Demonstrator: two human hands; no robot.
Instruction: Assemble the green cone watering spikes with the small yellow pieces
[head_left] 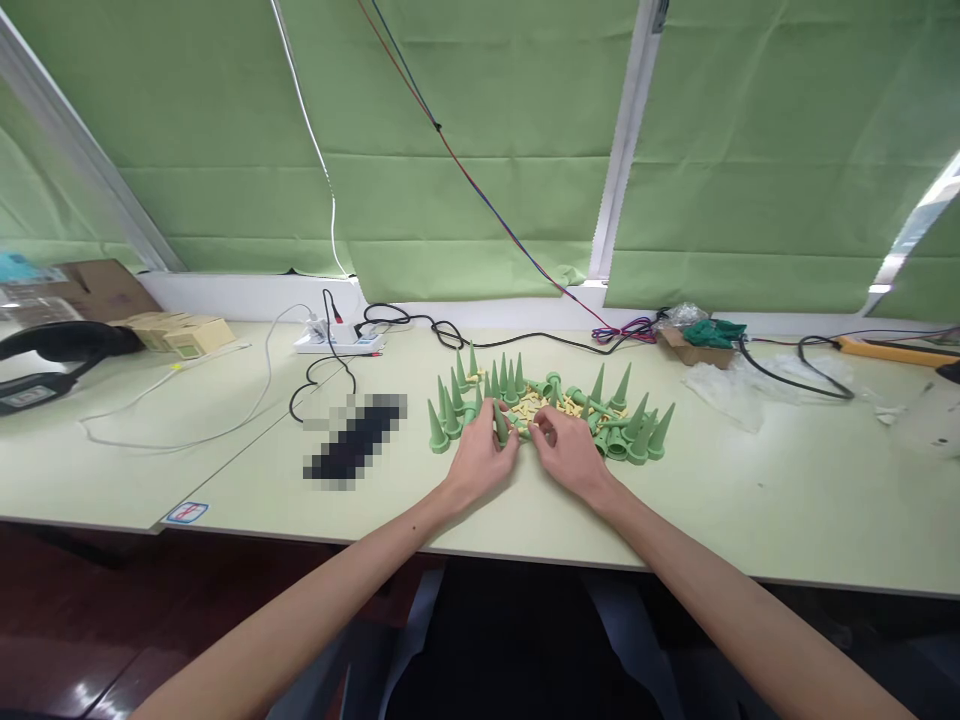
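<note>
One pointed green cone (500, 424) in left hand (482, 449), base unclear.

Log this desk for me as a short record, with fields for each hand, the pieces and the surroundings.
Left hand: left hand holds a green cone, point up
Right hand: right hand beside it, fingertips close together; grip contents unclear
Upright pieces: green cones standing on both sides of the hands
Lying pieces: tipped cones among them
Small parts: yellow pieces scattered between the cones
Left: pixelated dark object; power strip farther back
Right: cardboard box with green material on top
</note>
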